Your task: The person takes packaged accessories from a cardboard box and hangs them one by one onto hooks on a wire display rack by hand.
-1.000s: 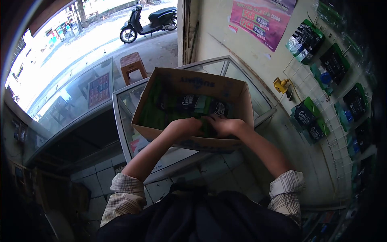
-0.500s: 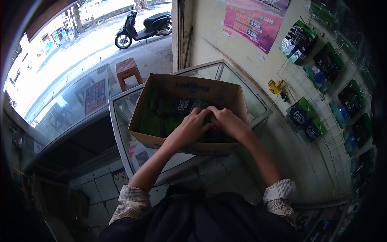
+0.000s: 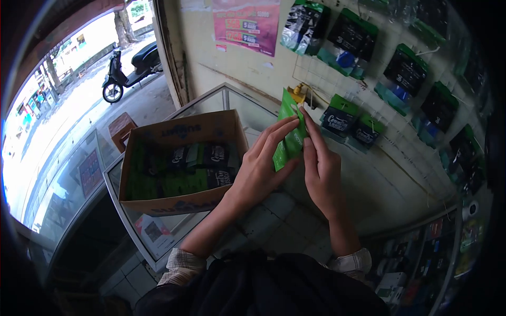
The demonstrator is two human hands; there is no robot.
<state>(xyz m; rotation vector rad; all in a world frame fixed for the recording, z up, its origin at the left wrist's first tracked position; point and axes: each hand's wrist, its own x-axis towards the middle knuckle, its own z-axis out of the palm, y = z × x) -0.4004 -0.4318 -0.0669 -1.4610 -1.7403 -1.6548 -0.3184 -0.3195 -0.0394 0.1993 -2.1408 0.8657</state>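
A bright green packet (image 3: 293, 138) is raised upright between my two hands, to the right of the cardboard box. My left hand (image 3: 259, 163) holds its left side, with the fingers along the upper part and the thumb near the bottom. My right hand (image 3: 320, 171) has its fingers closed against the packet's right edge. The open cardboard box (image 3: 176, 204) contains several black and green packets (image 3: 184, 181) with white lettering and rests on the glass display case (image 3: 125, 217).
More packaged goods (image 3: 345, 45) hang on a wire rack (image 3: 392, 152) along the right wall. A yellow object (image 3: 298, 95) is on the wall behind the packet. A brown stool (image 3: 121, 130) and a scooter (image 3: 126, 73) stand beyond the case.
Both hands have come up out of the box and moved right, now with a green packet between them. The view has turned right, so the box and scooter appear farther left.
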